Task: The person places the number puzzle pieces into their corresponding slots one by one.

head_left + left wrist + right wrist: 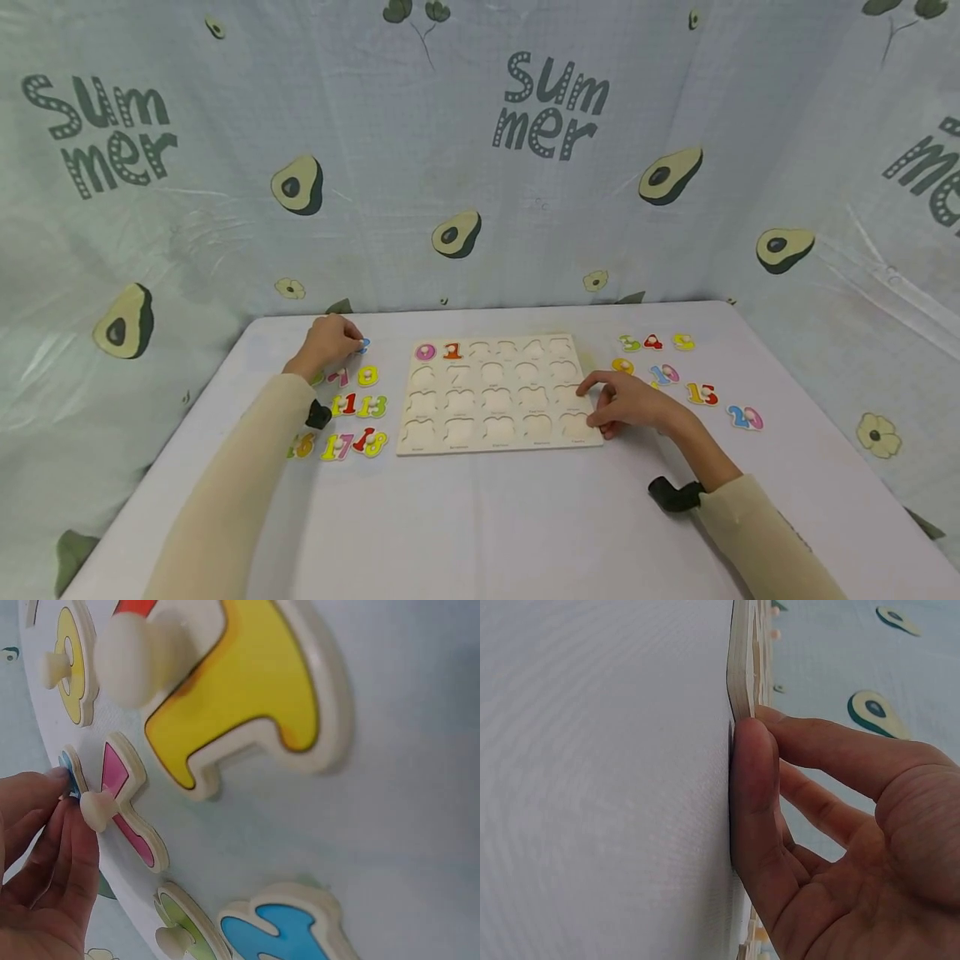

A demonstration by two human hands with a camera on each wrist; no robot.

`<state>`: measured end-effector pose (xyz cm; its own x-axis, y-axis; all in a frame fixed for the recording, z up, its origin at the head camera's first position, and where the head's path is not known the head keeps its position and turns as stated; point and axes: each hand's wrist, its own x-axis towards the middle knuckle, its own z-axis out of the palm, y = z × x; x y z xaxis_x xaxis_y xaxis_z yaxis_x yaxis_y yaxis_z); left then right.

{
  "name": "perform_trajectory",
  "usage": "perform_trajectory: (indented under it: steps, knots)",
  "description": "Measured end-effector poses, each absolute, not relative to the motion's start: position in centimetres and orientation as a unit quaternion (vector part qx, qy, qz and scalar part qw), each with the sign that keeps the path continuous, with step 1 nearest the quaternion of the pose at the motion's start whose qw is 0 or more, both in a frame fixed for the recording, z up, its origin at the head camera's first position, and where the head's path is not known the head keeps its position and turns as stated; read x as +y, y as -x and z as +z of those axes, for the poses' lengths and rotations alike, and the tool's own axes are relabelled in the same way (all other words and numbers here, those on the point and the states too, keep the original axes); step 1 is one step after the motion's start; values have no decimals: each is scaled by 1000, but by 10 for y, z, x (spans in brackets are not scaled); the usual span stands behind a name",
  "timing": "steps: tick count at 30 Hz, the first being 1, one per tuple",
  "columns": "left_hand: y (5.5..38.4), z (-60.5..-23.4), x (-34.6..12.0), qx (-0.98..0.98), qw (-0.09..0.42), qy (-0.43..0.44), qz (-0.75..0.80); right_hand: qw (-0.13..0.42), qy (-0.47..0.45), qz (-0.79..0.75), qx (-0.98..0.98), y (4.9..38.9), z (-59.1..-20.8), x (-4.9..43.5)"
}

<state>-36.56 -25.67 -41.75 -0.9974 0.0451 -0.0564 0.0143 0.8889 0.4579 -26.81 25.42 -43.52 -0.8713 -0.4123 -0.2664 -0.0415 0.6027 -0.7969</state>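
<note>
My left hand (326, 343) pinches a small blue number piece (365, 345) at the back left of the table; in the left wrist view that blue piece (75, 772) is partly hidden by the fingertips. Beside it lies a pink 7 piece (124, 802) with a white knob. The wooden number puzzle board (480, 454) lies flat in the middle. A pink 0 (425, 352) and a red-orange 1 (452, 351) sit in its top row, and the other visible recesses are bare. My right hand (626, 402) grips the board's right edge, thumb against its side (741, 690) and index finger over the top.
Several knobbed number pieces lie left of the board, including an 11 (344, 405), a 17 (337, 447) and an 18 (371, 442). More lie to the right, such as a 15 (702, 394) and a 20 (745, 417). A printed curtain (525, 217) hangs behind the white table (465, 525).
</note>
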Motion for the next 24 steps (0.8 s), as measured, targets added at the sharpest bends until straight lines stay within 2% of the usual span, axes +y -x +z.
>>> perform_trajectory:
  steps: [24]
  knots:
    - [366,-401,-240,963,-37,-55,262,213,131,-422,871,268,-437,255]
